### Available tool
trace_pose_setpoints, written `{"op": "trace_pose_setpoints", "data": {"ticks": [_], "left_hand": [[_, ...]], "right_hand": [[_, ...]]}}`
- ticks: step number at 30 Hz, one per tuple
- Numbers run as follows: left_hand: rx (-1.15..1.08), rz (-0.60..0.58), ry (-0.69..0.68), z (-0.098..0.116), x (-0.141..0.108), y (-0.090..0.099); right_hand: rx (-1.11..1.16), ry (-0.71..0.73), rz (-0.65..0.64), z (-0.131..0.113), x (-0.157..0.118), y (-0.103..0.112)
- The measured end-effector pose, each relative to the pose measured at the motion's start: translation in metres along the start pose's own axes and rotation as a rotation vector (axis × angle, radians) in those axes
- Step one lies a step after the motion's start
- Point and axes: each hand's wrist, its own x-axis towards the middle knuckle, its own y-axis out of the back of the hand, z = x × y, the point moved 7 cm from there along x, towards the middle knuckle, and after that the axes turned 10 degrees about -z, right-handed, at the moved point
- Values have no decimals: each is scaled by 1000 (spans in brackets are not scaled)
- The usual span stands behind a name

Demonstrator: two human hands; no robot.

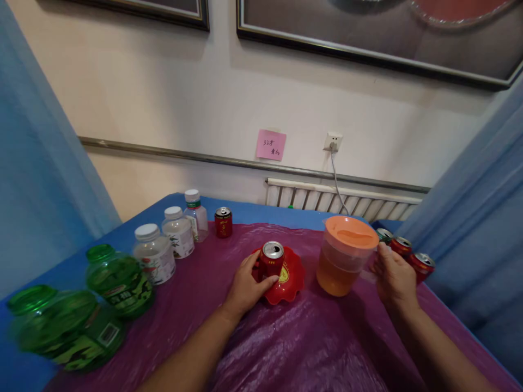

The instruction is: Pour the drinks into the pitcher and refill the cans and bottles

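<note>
My left hand [250, 283] is wrapped round an opened red drink can [271, 261], which stands upright on a red dish with a wavy rim [295, 283]. With fingers closed, my right hand [395, 277] grips the handle of a clear plastic pitcher [337, 272]. An orange lid [350, 233] covers the pitcher, and amber liquid fills its lower part. The pitcher is just right of the dish, apart from it. Whether its base touches the table I cannot tell.
Left stand two green bottles [118, 280], white-capped clear bottles [155, 256] and a dark red can [223, 223]. More cans [421, 265] are behind my right hand. Purple plastic sheeting [269, 348] covers the blue table. Behind are a radiator [314, 196] and a plugged-in cord [335, 174].
</note>
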Motion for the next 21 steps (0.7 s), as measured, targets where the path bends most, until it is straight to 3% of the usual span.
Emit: {"op": "trace_pose_setpoints", "data": {"ticks": [4, 8, 14, 21], "left_hand": [[11, -22, -26, 2, 1, -1], [46, -58, -52, 6, 1, -3], [85, -78, -97, 10, -1, -6], [192, -95, -113, 16, -2, -7]], "right_hand": [[102, -40, 62, -18, -7, 16], [17, -65, 17, -30, -14, 21], [-187, -72, -145, -43, -21, 4], [-289, -126, -248, -50, -15, -21]]}}
